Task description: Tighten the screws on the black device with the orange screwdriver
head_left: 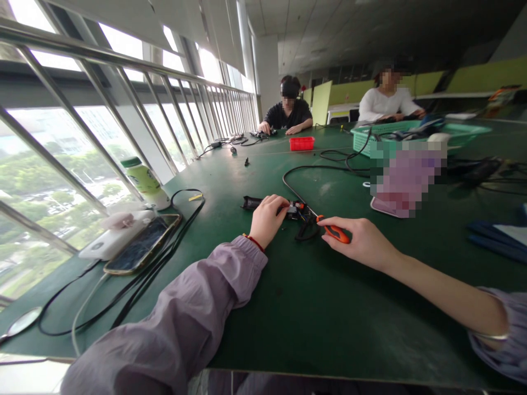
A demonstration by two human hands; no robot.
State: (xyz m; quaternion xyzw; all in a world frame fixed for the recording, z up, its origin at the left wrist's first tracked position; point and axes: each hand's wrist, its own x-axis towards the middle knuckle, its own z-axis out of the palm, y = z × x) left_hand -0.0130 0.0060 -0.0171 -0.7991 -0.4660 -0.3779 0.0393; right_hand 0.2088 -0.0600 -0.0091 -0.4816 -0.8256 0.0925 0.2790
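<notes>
A black device (252,203) with exposed inner parts lies on the green table (313,323). My left hand (268,218) is closed over its middle, fingers wrapped round it. In my right hand (354,239) is a screwdriver (338,234) with an orange and black handle, pinched between thumb and fingers. Its shaft points up and left to the opened end of the device; the tip is too small to make out. A black cable curves away behind it toward the right.
On the left are a phone (142,245), a white power bank (117,233), cords and a green-capped bottle (145,181). Farther back are a red box (302,144), a green basket (465,130) and a pink blurred object (405,181). Two people sit across the table.
</notes>
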